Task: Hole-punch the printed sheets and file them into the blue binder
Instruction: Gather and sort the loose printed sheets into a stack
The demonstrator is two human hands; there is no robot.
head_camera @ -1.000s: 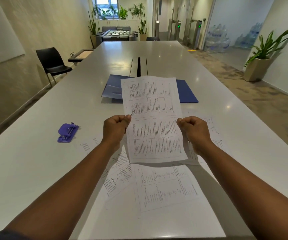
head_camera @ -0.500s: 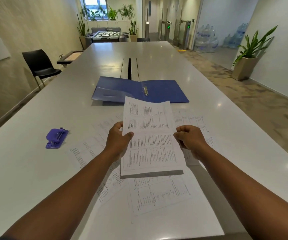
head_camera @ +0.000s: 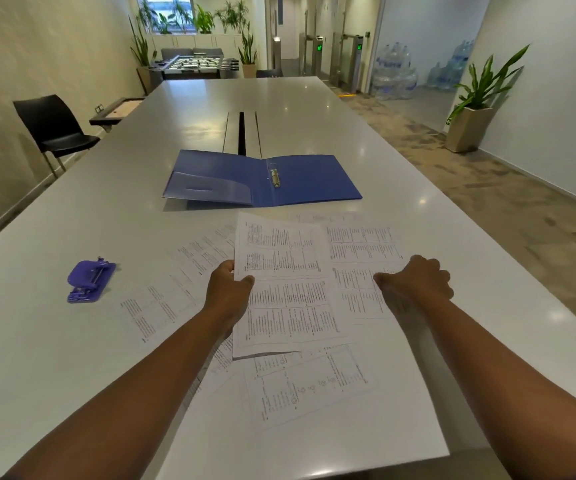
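- Stack [head_camera: 286,292]: a few printed sheets, held at the left edge by the left hand [head_camera: 227,292], thumb on top, fingers beneath. The grip is clamped on the stack. Far end lifted, near end low over the loose sheets; likely kept together as one bundle for punching.
- Right hand [head_camera: 418,282]: curled, knuckles up, resting on a sheet [head_camera: 366,268] just right of the stack. Fingers drawn together; whether they pinch that sheet I cannot tell. Looks like a reach to gather it in.
- Loose sheets: more lie fanned out flat on the surface [head_camera: 71,358], left of the stack and under its near end, one large page [head_camera: 307,386] nearest the body. Not yet collected.
- Punch [head_camera: 90,280]: purple, well to the left, untouched, within the left arm's reach.
- Binder [head_camera: 262,178]: blue, lying open beyond the sheets, rings [head_camera: 275,178] showing at the spine, no pages in it. Ready to receive.
- Judgement: early stage, gathering and squaring comes first.
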